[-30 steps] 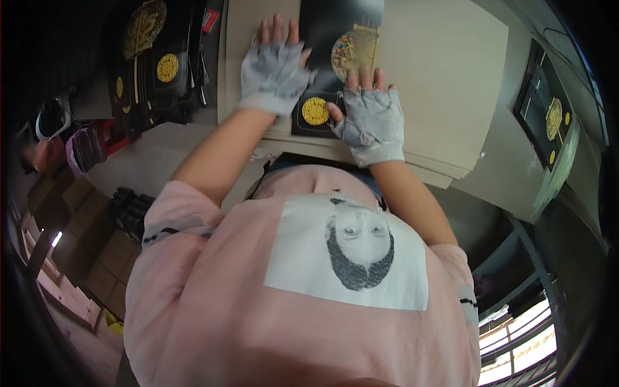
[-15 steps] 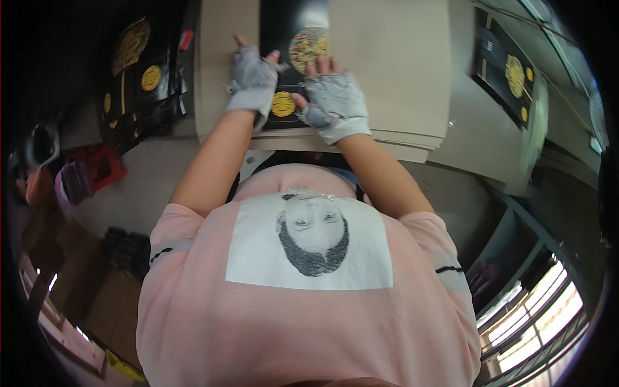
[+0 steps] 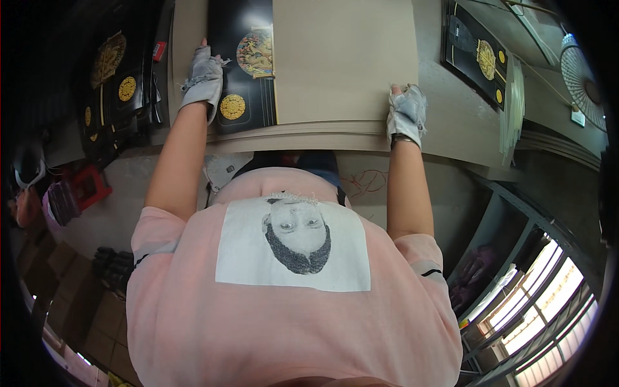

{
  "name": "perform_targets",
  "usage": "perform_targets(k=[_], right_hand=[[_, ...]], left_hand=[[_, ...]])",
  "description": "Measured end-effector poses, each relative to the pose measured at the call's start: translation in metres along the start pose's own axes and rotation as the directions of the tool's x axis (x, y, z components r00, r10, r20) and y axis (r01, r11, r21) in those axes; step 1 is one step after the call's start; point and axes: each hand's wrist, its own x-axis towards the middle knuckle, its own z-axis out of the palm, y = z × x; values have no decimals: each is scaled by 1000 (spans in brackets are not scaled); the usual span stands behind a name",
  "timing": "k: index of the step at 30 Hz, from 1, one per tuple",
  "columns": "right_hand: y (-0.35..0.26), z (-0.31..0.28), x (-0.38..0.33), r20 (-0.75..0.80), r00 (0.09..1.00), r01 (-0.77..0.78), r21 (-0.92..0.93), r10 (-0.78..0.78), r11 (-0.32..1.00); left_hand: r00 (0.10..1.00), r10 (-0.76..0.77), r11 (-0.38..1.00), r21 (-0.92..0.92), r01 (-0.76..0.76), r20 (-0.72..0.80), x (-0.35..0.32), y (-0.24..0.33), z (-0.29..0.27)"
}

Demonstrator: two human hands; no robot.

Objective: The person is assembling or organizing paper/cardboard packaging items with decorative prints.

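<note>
Here, a black printed sheet (image 3: 250,100) lies flat on stacked beige boards (image 3: 345,64), clear surface stretching from its right edge. The gloved left hand (image 3: 205,77) lies along the sheet's left edge, the right hand (image 3: 407,115) curls at the boards' right edge; whether either grips, I cannot tell.

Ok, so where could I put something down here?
The beige board, between the black printed panel and the gloved right hand. Also the grey tabletop, between that board and the black printed sheets at right. It's crowded at far left, where black printed pieces overlap.
</note>
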Motion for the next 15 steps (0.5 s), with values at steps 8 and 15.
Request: perform_targets(k=[8, 15], right_hand=[[-37, -53, 8, 421, 888, -133, -149, 185, 980], [-14, -57, 40, 488, 872, 188, -280, -29, 942]], left_hand=[[799, 537, 318, 813, -487, 269, -8, -16, -38], [672, 448, -433, 801, -415, 590, -107, 22, 8]])
